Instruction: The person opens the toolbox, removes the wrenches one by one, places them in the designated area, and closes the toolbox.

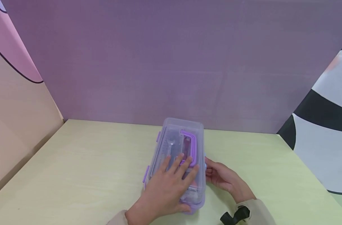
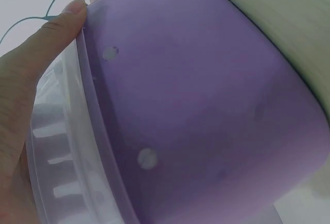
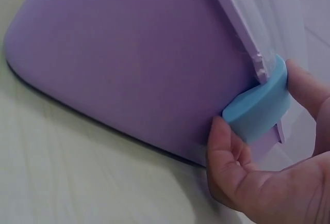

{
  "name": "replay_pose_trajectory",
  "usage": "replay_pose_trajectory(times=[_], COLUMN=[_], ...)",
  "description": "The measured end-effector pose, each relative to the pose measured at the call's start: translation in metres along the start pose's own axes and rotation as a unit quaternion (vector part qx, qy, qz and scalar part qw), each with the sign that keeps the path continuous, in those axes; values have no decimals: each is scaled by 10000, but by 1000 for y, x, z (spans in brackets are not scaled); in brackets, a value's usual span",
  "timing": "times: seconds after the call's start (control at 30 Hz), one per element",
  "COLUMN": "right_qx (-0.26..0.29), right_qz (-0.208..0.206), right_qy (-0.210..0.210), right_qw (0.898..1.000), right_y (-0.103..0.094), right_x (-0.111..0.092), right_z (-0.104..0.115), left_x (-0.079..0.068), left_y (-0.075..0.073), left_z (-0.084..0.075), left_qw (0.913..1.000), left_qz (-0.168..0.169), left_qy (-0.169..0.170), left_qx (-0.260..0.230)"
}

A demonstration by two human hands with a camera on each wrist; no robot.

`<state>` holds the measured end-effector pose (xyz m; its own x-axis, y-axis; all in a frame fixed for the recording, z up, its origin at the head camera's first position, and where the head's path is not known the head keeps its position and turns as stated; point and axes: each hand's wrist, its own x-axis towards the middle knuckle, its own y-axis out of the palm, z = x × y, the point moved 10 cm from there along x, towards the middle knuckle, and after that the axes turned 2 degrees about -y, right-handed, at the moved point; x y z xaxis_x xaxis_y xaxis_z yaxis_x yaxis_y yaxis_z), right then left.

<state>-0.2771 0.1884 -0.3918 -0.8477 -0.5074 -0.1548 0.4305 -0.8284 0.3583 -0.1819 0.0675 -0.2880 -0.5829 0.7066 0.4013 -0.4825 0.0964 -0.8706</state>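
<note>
A plastic storage box (image 1: pixel 199 193) with a clear lid and purple body sits on the table. On its lid is a purple carry handle (image 1: pixel 194 147). My left hand (image 1: pixel 166 189) lies on the lid with spread fingers; its thumb (image 2: pixel 56 33) rests along the lid's near edge. At the box's right side, my right hand (image 1: pixel 224 176) pinches a light blue latch (image 3: pixel 260 102) between thumb and fingers. The latch stands tilted out from the purple wall (image 3: pixel 129 59). Through the lid some contents show, too blurred to name.
Purple latches (image 1: pixel 145 174) or hinges line the box's left side. The pale wooden table (image 1: pixel 89 162) spreads to both sides. A purple panel (image 1: pixel 159 62) rises behind it, with printed side panels (image 1: pixel 323 150) left and right. A black strap (image 1: pixel 235 215) hangs by my right wrist.
</note>
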Motion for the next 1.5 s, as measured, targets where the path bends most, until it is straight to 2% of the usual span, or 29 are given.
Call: replay_pose_trajectory(times=[0.27, 0.63, 0.97, 1.3, 1.5], right_qx=[333, -395, -609, -358, -283], right_qz=[-55, -450, -494, -472, -446], right_qy=[39, 18, 44, -38, -65], right_qw=[9994, 9982, 9969, 9982, 9986], right_y=[1, 2, -3, 0, 4], right_x=[0, 7, 3, 2, 4], right_z=[-5, 3, 6, 7, 5], left_x=[-2, -8, -8, -8, -7], left_y=[0, -4, -1, -2, -6], left_z=[0, 8, 8, 6, -3], left_qw=[9999, 9998, 9997, 9990, 9992], left_qz=[86, -148, 81, 320, 12], left_qy=[-54, -120, -144, -295, -296], left_qx=[-120, 1, -158, -116, 262])
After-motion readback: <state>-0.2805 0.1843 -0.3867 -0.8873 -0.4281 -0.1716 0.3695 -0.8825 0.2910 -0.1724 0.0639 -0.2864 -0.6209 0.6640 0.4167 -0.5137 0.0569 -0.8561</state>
